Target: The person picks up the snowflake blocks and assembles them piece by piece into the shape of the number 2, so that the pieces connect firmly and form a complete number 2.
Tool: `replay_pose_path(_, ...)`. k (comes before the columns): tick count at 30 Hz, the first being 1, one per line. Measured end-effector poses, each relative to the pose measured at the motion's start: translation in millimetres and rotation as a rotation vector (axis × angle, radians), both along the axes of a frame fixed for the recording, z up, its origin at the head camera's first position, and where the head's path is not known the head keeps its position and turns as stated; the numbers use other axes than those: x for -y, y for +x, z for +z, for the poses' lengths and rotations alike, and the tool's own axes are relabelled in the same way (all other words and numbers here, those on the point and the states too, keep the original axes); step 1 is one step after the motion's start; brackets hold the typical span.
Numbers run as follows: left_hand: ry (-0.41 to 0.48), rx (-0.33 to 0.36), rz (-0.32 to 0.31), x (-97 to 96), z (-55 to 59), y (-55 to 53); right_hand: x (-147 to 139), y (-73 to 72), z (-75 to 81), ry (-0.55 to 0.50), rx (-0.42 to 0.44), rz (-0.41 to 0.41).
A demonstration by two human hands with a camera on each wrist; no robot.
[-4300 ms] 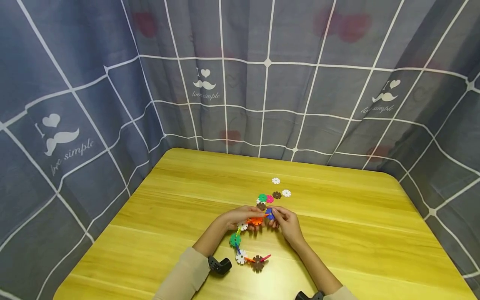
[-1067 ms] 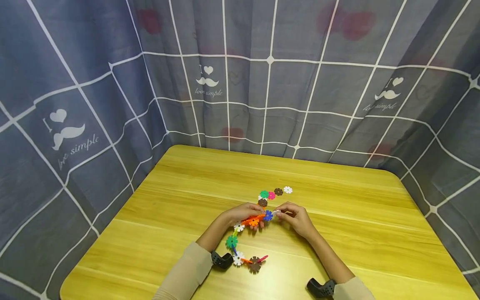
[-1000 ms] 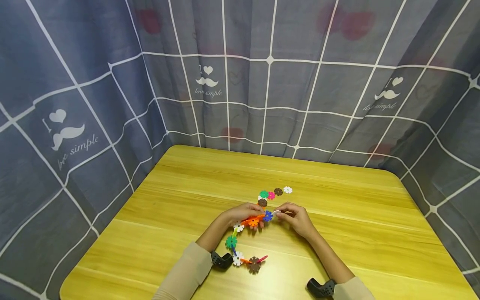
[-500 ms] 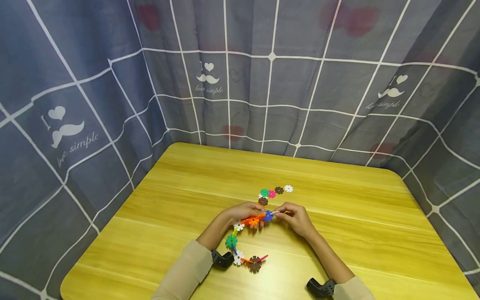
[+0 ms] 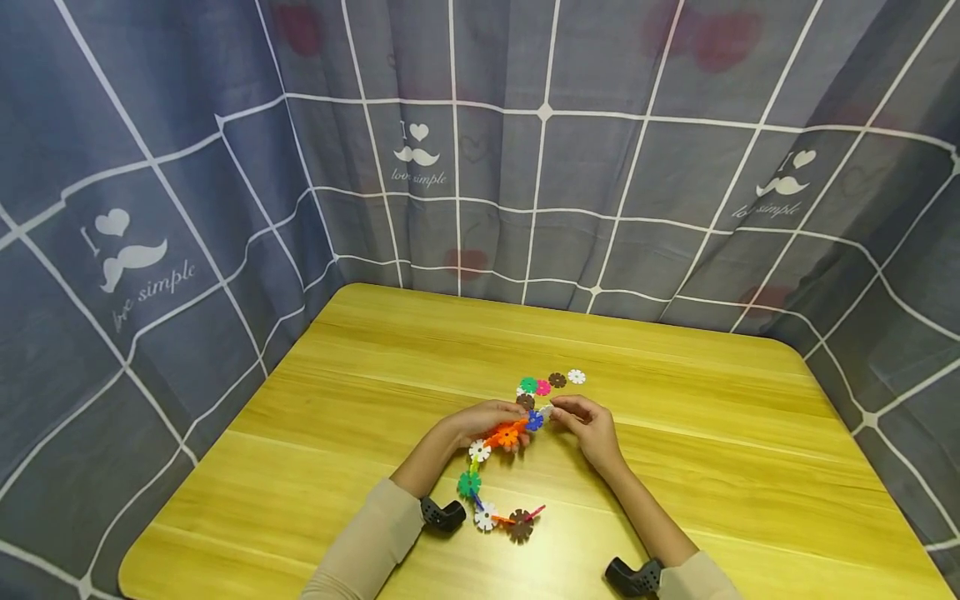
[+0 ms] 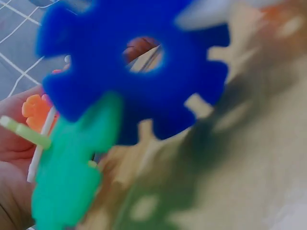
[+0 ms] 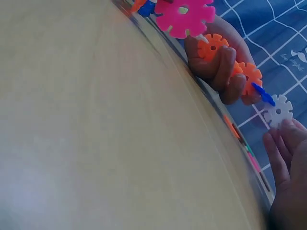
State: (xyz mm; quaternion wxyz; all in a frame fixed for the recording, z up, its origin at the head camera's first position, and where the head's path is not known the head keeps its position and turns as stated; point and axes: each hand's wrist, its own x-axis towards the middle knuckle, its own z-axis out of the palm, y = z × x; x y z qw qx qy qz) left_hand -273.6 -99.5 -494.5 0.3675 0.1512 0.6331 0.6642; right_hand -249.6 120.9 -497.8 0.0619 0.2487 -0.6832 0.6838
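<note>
My left hand (image 5: pixel 483 419) grips a chain of slotted snowflake discs by its orange discs (image 5: pixel 507 437). Past the fingers the chain ends in a blue disc (image 5: pixel 534 420) and a white disc (image 7: pixel 279 111). Thumb and fingers of my right hand (image 5: pixel 592 429) pinch that white disc by its edge; in the right wrist view it meets the blue one. The other end hangs in a curve through a green disc (image 5: pixel 469 483) to a brown disc (image 5: pixel 521 526) and a pink disc (image 7: pixel 184 17). A blurred blue disc (image 6: pixel 96 57) fills much of the left wrist view.
Loose discs lie on the wooden table (image 5: pixel 712 433) just beyond the hands: green (image 5: pixel 528 385), pink (image 5: pixel 543 387), brown (image 5: pixel 557 380) and white (image 5: pixel 577 377), with another brown one (image 5: pixel 525 402) nearer. A grey checked curtain (image 5: pixel 487 167) surrounds the table's back and sides.
One of two white discs at the back was picked up by my right hand and brought to the chain's blue disc. Just now both hands have lifted slightly, and the chain's hanging end swung right.
</note>
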Motion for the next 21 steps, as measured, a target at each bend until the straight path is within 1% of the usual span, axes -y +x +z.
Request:
replay_pose_path(1, 0.004, 0.002, -0.001, 0.1, -0.3, -0.3, 0.2, -0.7, -0.6, -0.019, 0.012, 0.001)
replay_pose_path(3, 0.022, 0.032, -0.002, 0.1, -0.3, -0.8, 0.8, -1.4, -1.6, -0.035, 0.012, 0.015)
replay_pose_path(6, 0.037, 0.067, -0.008, -0.4, 0.8, -0.8, 2.8, -0.6, -1.4, 0.005, -0.035, 0.02)
replay_pose_path(8, 0.029, 0.067, -0.014, -0.3, 1.4, 0.0, 5.3, 0.6, -0.7, 0.034, -0.064, 0.013)
replay_pose_path(10, 0.016, 0.045, -0.028, -0.3, 1.1, 0.2, 7.5, 0.9, -0.6, 0.062, -0.091, 0.006)
replay_pose_path(13, 0.0, 0.024, -0.038, -0.6, 0.4, -0.2, 9.3, -2.7, -2.4, 0.083, -0.128, 0.018)
replay_pose_path(16, 0.001, 0.046, -0.015, -0.9, 0.4, -1.1, 9.0, -16.9, -11.7, 0.106, -0.16, -0.011)
replay_pose_path(19, 0.002, 0.049, -0.002, -0.6, 0.1, -1.5, 10.6, -35.5, -20.0, 0.171, -0.181, -0.112)
replay_pose_path(21, 0.006, 0.048, -0.006, -0.1, -0.4, -1.8, 12.9, -47.7, -24.1, 0.242, -0.194, -0.174)
